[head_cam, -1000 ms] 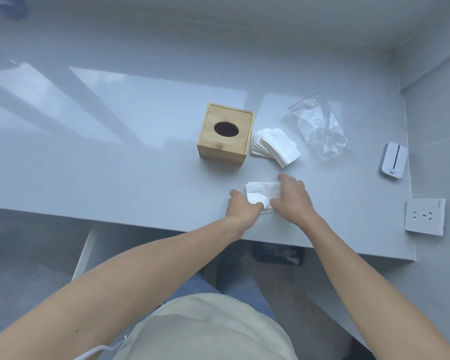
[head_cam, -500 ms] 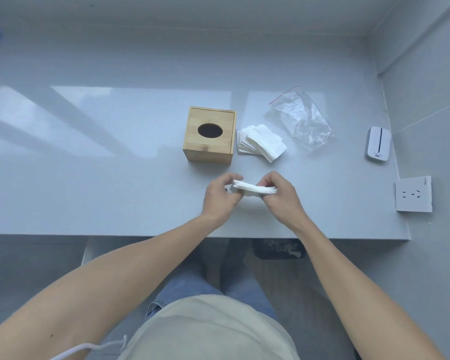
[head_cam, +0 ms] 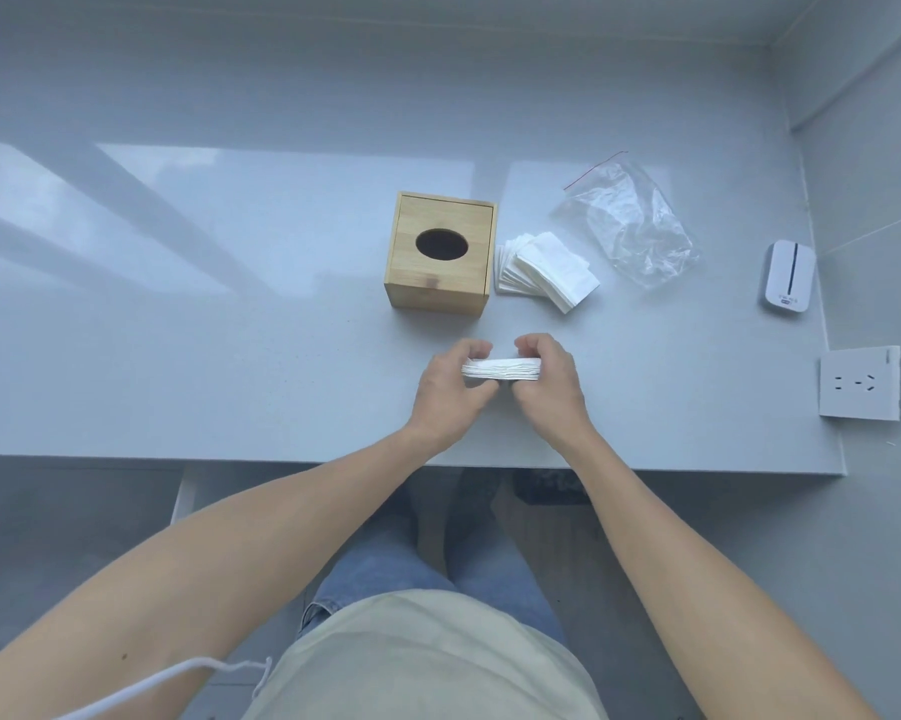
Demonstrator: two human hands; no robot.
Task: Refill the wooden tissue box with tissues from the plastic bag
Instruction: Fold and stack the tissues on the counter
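Note:
The wooden tissue box (head_cam: 440, 257) stands on the grey table (head_cam: 230, 356), its oval top hole dark. Right beside it lies a loose pile of white tissues (head_cam: 544, 270). Further right lies the crumpled clear plastic bag (head_cam: 630, 223) with a red strip at its mouth. In front of the box, my left hand (head_cam: 451, 389) and my right hand (head_cam: 549, 384) hold a small stack of tissues (head_cam: 500, 368) between them, one hand at each end, just above the table.
A small white device (head_cam: 786, 277) lies near the table's right edge. A white wall socket (head_cam: 860, 383) sits on the wall to the right. The table's front edge runs just below my wrists, with my legs under it.
The stack lay flat on the table under my hands a second ago. Both hands have since lifted it and now hold it edge-on between them.

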